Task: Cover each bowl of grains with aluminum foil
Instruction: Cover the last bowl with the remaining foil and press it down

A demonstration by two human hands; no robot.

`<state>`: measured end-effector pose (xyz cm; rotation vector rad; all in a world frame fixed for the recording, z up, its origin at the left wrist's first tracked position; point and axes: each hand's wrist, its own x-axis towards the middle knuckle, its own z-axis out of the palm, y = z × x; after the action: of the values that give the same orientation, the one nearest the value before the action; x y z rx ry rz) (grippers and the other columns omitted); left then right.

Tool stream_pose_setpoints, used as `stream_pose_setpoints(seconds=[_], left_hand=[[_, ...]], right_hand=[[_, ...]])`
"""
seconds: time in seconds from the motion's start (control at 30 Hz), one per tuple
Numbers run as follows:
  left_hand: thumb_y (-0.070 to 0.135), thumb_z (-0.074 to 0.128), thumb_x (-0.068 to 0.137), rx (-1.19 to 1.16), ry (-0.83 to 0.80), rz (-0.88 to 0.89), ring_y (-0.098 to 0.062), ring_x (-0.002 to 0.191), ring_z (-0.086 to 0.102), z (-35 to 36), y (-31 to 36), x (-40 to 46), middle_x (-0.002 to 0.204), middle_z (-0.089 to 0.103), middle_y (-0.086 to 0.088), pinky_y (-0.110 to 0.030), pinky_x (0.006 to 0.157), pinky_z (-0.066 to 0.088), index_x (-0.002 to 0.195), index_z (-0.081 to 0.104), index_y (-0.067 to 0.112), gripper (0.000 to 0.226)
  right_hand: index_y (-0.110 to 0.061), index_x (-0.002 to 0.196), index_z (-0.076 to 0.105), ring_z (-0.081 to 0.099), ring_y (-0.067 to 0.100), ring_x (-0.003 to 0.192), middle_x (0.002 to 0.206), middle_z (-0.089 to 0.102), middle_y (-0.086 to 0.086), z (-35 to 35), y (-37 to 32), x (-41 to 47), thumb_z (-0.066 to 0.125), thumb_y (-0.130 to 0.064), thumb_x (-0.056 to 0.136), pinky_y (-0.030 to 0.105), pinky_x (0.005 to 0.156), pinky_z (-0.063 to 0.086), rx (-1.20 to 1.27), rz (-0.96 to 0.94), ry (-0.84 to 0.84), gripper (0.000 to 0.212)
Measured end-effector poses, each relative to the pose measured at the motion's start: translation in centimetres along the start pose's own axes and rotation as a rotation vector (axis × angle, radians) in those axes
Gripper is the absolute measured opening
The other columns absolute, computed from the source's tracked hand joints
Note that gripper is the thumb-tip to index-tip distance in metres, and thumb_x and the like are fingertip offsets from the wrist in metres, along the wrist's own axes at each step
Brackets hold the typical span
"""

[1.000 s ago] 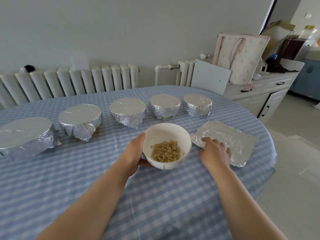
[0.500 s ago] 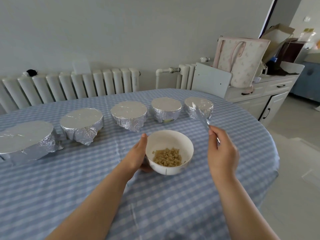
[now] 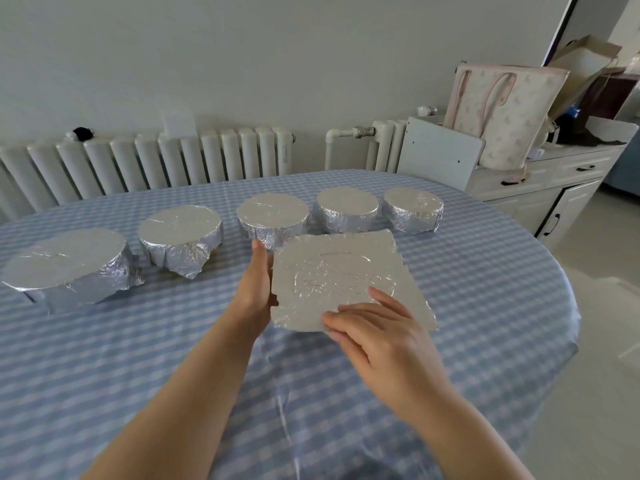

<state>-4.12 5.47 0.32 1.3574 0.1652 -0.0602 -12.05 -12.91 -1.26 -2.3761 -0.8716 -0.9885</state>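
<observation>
Five foil-wrapped bowls point(image 3: 273, 221) sit in a row across the middle of the frame on the blue checked table point(image 3: 485, 289). Just below them, near centre, a crinkly foil sheet point(image 3: 343, 278) lies flat over something I can't see. Right hand point(image 3: 384, 336) has its fingers curled onto the sheet's lower edge, thumb hidden underneath, so it looks like a pinch. Left hand point(image 3: 254, 292) is pretty straight-fingered against the sheet's left side.
</observation>
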Motion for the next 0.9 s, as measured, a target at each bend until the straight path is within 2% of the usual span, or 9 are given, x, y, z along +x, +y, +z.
stream_pose_setpoints(seconds=[0.03, 0.07, 0.1, 0.2, 0.3, 0.37, 0.5, 0.63, 0.9], left_hand=[[0.053, 0.012, 0.103, -0.007, -0.01, -0.012, -0.009, 0.058, 0.069, 0.1, 0.2, -0.2, 0.083, 0.071, -0.006, -0.028, 0.039, 0.049, 0.11, 0.064, 0.011, 0.068], [0.053, 0.012, 0.102, -0.006, -0.012, -0.025, -0.01, 0.063, 0.07, 0.1, 0.4, -0.3, 0.098, 0.07, -0.012, -0.042, 0.05, 0.051, 0.111, 0.064, 0.012, 0.067], [0.056, 0.012, 0.102, -0.003, -0.007, -0.031, -0.013, 0.066, 0.069, -0.2, 0.5, -0.2, 0.098, 0.07, -0.012, -0.032, 0.043, 0.05, 0.111, 0.063, 0.013, 0.067], [0.054, 0.021, 0.103, 0.077, 0.158, 0.072, -0.011, 0.077, 0.055, -1.2, 1.0, 0.5, 0.103, 0.059, 0.001, -0.027, 0.076, 0.047, 0.112, 0.057, 0.019, 0.05], [0.027, 0.037, 0.103, 0.402, 0.302, 0.463, -0.01, 0.087, 0.059, -1.6, 2.7, -0.5, 0.101, 0.061, 0.005, -0.026, 0.088, 0.047, 0.118, 0.055, 0.03, 0.023], [0.017, 0.039, 0.099, 0.758, 0.196, 0.635, -0.02, 0.116, 0.057, -0.1, 4.1, -1.9, 0.127, 0.061, -0.002, -0.035, 0.1, 0.044, 0.134, 0.052, 0.024, 0.038], [0.027, 0.029, 0.103, 1.536, -0.14, 0.635, -0.018, 0.149, 0.012, 4.2, 3.2, -1.9, 0.162, 0.017, -0.005, -0.033, 0.119, 0.009, 0.154, 0.018, 0.012, 0.054], [0.033, 0.02, 0.104, 1.642, -0.272, 0.496, -0.017, 0.15, -0.002, 4.3, 1.5, -0.2, 0.164, -0.001, -0.004, -0.036, 0.122, 0.002, 0.156, 0.007, 0.013, 0.057], [0.036, 0.018, 0.104, 1.702, -0.35, 0.526, -0.014, 0.15, -0.004, 4.3, 0.4, -0.5, 0.164, -0.004, -0.003, -0.034, 0.122, -0.001, 0.156, 0.005, 0.013, 0.058]], right_hand=[[-0.019, 0.101, 0.074, 0.068, 0.006, 0.096, 0.095, 0.075, -0.01, -0.3, -0.3, 0.0, 0.059, -0.034, 0.09, 0.042, 0.1, 0.047, 0.005, 0.036, -0.05, 0.024], [-0.019, 0.103, 0.073, 0.068, 0.005, 0.097, 0.096, 0.075, -0.009, -0.7, -0.5, 0.2, 0.057, -0.042, 0.089, 0.04, 0.102, 0.045, 0.018, 0.071, -0.086, 0.032], [-0.018, 0.105, 0.073, 0.067, 0.005, 0.097, 0.098, 0.075, -0.008, -1.2, -0.5, 0.5, 0.055, -0.048, 0.089, 0.038, 0.103, 0.044, 0.03, 0.101, -0.099, 0.038], [-0.018, 0.105, 0.073, 0.068, 0.009, 0.095, 0.102, 0.074, -0.008, -3.5, -0.2, 2.2, 0.053, -0.046, 0.09, 0.036, 0.098, 0.048, 0.053, 0.181, -0.046, 0.037], [-0.022, 0.113, 0.071, 0.066, 0.011, 0.104, 0.114, 0.07, -0.009, -5.8, 0.7, 4.6, 0.055, -0.024, 0.092, 0.029, 0.091, 0.05, 0.03, 0.32, -0.025, 0.026], [-0.024, 0.13, 0.06, 0.054, 0.009, 0.123, 0.136, 0.058, -0.01, -6.1, 1.5, 6.6, 0.05, -0.013, 0.094, 0.024, 0.101, 0.039, 0.023, 0.417, -0.19, 0.039], [-0.013, 0.153, 0.02, 0.001, 0.014, 0.15, 0.163, 0.005, 0.003, -3.1, 3.7, 9.0, 0.037, -0.017, 0.1, 0.031, 0.12, 0.004, -0.122, 0.32, -0.654, 0.056], [-0.013, 0.155, 0.006, -0.012, 0.015, 0.149, 0.163, -0.009, 0.003, -0.6, 5.4, 7.1, 0.027, -0.028, 0.103, 0.036, 0.122, -0.002, -0.19, 0.331, -0.839, 0.058], [-0.015, 0.155, 0.004, -0.014, 0.01, 0.148, 0.162, -0.01, -0.001, -0.5, 5.8, 5.4, 0.018, -0.037, 0.102, 0.033, 0.121, -0.006, -0.166, 0.407, -0.847, 0.059]])
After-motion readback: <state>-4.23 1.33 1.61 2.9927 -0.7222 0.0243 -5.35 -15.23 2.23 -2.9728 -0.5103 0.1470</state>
